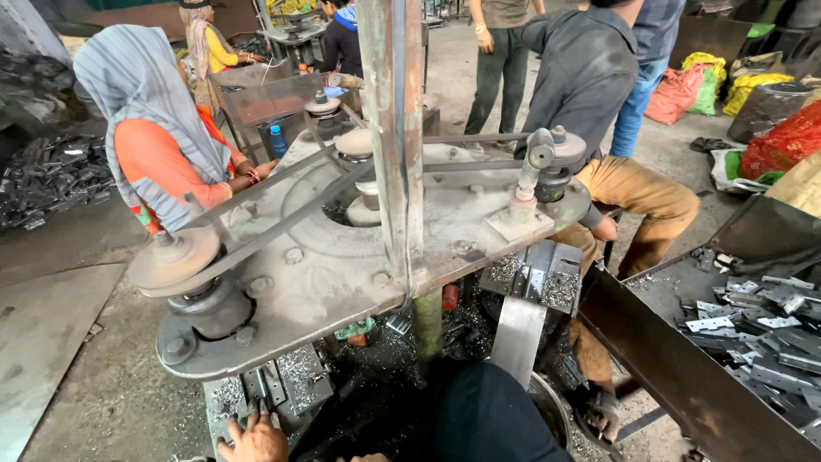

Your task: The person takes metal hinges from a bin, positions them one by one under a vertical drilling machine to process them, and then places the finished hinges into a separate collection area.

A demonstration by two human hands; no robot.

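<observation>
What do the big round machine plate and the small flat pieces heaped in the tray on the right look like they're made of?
The round plate looks like thick steel: dull grey, rust-stained, dusty, studded with bolt heads. The flat pieces seem to be bare sheet-metal hinges: silvery, shiny, with punched holes. The left hand rests near metal shavings below.

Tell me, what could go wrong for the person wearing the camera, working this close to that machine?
Possibly three things. The left hand rests on the bench beside a small metal fixture, right under the belt and pulley, which show no guard; a sleeve or finger could get caught. Metal shavings lie around the hand and could cut bare skin. The right hand is barely visible at the frame's edge, so its position cannot be judged.
</observation>
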